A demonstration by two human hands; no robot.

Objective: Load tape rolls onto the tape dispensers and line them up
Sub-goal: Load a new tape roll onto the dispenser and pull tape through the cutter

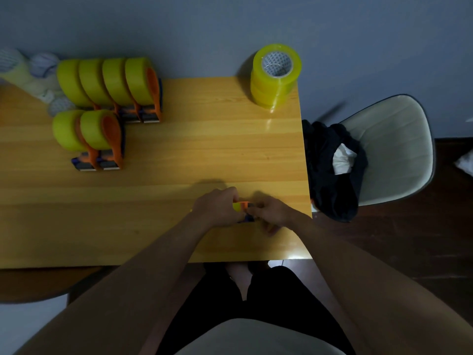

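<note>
Head view: wooden table (179, 149). Near its front-right edge, left hand (217, 207) and right hand (272, 213) both curl round one orange-and-blue tape dispenser (243, 210). Back-left: six loaded dispensers (107, 103). Back-right corner: stacked yellow tape rolls (275, 75).

A single head-worn camera looks steeply down and forward from above the wooden table (179, 149), close enough that the wearer's forearms fill the lower frame. The table's near edge crosses the middle of the picture; its far edge meets a grey wall (204, 26) near the top. Right of the table a white chair (394, 149) sits in view (the wide lens bends straight edges toward the corners). No second view exists to share anything.
</note>
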